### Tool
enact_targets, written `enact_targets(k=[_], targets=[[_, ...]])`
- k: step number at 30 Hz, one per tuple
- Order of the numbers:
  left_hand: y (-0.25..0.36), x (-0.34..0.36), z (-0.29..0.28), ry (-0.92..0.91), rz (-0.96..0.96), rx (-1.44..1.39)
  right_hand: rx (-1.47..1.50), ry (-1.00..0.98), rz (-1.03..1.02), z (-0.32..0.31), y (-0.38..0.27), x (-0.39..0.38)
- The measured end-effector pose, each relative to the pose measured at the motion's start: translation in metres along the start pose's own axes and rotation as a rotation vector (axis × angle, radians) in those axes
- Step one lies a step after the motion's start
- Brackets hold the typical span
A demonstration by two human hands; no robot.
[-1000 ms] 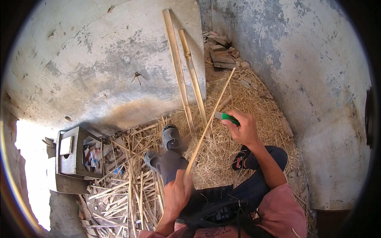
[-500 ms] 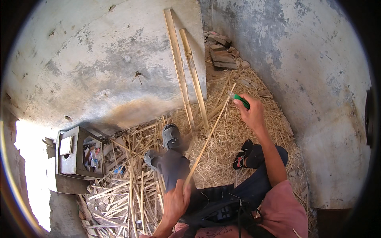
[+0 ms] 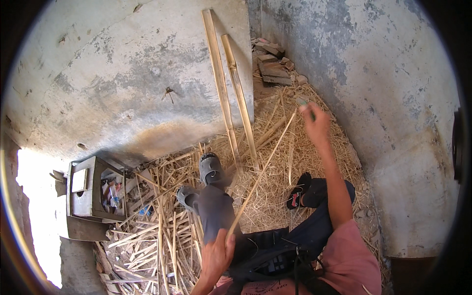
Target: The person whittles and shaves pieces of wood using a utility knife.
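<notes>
A long, thin bamboo strip (image 3: 263, 171) slants from my lap up toward the far right. Its lower end is gripped in my left hand (image 3: 215, 255), with the fingers closed round it. Beyond the strip's upper tip, my right hand (image 3: 317, 124) is closed on a small green-handled knife (image 3: 311, 115), blurred by motion. The blade points up and left, just clear of the strip. Under the strip's upper part, a thin pale shaving (image 3: 290, 164) shows against the heap of shavings (image 3: 324, 142).
Two split bamboo lengths (image 3: 220, 73) lean on the left wall (image 3: 123, 83). Cut strips (image 3: 147, 246) litter the floor at left, near a box (image 3: 93, 191) holding odds and ends. Grey clogs (image 3: 210, 169) and a black sandal (image 3: 296, 194) are in front of me. Bricks (image 3: 273, 69) lie in the far corner.
My right hand and the knife have moved away and slightly right, off the strip's upper end. A thin shaving has come away from the strip. My left hand has barely moved.
</notes>
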State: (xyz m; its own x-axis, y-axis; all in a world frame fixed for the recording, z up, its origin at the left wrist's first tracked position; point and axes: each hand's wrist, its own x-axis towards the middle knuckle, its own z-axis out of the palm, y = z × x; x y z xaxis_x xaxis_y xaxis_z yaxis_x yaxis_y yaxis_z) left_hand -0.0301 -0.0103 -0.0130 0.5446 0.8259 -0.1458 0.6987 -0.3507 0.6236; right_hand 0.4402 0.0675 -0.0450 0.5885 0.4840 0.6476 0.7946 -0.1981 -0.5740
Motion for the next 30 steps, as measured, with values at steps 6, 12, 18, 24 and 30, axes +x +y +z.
enact_targets(k=[6, 12, 18, 24, 30], targets=[[-0.045, -0.011, 0.015, -0.114, -0.101, -0.467, -0.055, -0.182, 0.235, -0.048, 0.037, 0.032], [-0.037, 0.011, -0.005, -0.325, -0.472, -0.956, 0.174, -0.301, 0.106, -0.028, -0.025, -0.005], [-0.040, 0.029, 0.001, -0.508, -0.385, -1.302, 0.417, -0.454, -0.032, -0.032, -0.085, -0.036], [-0.024, 0.045, 0.001, -0.453, 0.112, -1.130, 0.583, -0.446, -0.161, -0.035, -0.108, -0.059], [-0.007, 0.051, -0.002, -0.431, -0.047, -1.173, 0.579, -0.547, -0.164, -0.052, -0.122, -0.069]])
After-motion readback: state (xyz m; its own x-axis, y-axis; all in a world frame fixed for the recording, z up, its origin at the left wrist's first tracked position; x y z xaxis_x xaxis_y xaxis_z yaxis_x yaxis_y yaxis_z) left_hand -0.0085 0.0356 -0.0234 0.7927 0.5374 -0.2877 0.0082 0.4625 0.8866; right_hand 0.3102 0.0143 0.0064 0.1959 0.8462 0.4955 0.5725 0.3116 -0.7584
